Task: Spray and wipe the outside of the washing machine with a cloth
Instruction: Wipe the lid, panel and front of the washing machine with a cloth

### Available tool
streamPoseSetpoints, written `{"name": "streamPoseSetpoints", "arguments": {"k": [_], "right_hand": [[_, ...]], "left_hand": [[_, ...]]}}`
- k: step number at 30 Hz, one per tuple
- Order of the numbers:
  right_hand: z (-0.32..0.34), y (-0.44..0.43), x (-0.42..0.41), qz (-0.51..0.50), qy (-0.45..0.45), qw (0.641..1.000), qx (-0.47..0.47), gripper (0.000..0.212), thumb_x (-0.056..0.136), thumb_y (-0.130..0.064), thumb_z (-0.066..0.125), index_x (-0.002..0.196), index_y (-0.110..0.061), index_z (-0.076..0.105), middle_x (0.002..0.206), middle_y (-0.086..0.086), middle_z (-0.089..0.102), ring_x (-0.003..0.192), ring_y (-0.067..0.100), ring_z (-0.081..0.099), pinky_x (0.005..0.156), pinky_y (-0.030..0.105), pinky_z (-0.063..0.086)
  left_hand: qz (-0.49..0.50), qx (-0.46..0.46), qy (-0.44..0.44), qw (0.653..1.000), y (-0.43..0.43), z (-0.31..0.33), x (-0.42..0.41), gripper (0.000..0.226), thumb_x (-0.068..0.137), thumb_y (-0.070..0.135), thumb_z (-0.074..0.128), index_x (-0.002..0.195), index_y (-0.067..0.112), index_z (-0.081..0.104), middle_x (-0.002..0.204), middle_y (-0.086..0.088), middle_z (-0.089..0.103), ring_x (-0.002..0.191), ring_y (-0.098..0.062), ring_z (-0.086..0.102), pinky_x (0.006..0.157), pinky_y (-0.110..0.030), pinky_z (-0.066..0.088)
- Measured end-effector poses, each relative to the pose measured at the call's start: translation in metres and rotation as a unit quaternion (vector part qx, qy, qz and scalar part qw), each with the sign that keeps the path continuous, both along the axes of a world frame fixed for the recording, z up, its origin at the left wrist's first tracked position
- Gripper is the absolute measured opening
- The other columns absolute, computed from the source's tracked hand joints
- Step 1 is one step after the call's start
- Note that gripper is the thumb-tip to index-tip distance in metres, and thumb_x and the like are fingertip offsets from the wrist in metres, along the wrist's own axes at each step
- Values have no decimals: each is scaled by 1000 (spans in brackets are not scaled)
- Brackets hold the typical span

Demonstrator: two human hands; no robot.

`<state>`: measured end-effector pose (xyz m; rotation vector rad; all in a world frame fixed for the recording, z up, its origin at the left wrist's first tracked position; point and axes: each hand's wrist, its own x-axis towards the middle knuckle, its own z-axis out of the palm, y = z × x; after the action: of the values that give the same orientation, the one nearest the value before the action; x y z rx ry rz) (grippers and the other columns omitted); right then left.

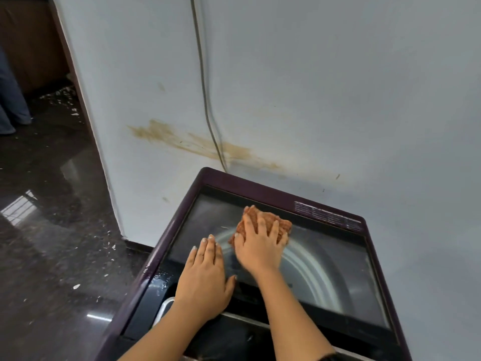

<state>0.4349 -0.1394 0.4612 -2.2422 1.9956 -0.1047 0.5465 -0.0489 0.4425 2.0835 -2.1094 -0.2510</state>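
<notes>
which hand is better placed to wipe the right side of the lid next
Right. The right hand presses flat on the cloth on the glass lid, toward that side. The left hand rests bare on the lid nearer the left edge, with no cloth under it.

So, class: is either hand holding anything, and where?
Nothing is gripped. The right hand presses the cloth flat, fingers spread over its middle; the left hand rests on the lid.
</notes>
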Motion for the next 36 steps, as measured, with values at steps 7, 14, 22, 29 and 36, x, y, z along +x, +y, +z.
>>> {"name": "streamPoseSetpoints", "arguments": {"k": [7, 14, 22, 29, 36], "right_hand": [[-7, 18, 33, 40, 5, 999, -19, 59, 90, -53, 26, 146, -39, 17, 159, -2, 14, 144, 34, 1, 113, 57, -3], [-5, 0, 91, 160, -35, 987, 0, 48, 92, -46, 34, 140, -40, 35, 155, -8, 26, 144, 28, 9, 115, 54, 0], [-8, 50, 69, 89, -21, 995, -30, 51, 89, -48, 30, 139, -42, 35, 153, -8, 30, 143, 26, 14, 115, 49, 8], [5, 77, 101, 173, -42, 983, 37, 45, 95, -47, 35, 141, -43, 33, 156, -9, 23, 145, 28, 6, 115, 51, 1], [5, 101, 72, 84, -13, 996, 39, 50, 94, -52, 32, 142, -47, 23, 158, -10, 16, 145, 29, 4, 115, 52, 3]], "left_hand": [[-11, 24, 13, 1000, 2, 1, 36, 90, 83, 63, 24, 144, 4, -7, 155, -16, -10, 143, -26, -12, 114, -37, -8], [27, 17, 45, 998, 6, 5, 59, 78, 85, 36, 30, 143, 1, -8, 155, -20, -4, 143, -29, -8, 117, -38, -5], [5, 0, 62, 998, 24, 5, 84, 67, 89, 30, 27, 145, 1, 6, 156, -18, 3, 144, -26, 1, 117, -36, 1], [35, -2, 94, 995, 45, 9, 88, 66, 84, 20, 29, 144, -1, 11, 154, -20, 12, 143, -28, 6, 117, -34, 3], [20, -47, 119, 992, 57, 21, 77, 59, 91, 19, 26, 145, 1, 8, 156, -16, 5, 144, -24, 1, 115, -30, -1]]}}
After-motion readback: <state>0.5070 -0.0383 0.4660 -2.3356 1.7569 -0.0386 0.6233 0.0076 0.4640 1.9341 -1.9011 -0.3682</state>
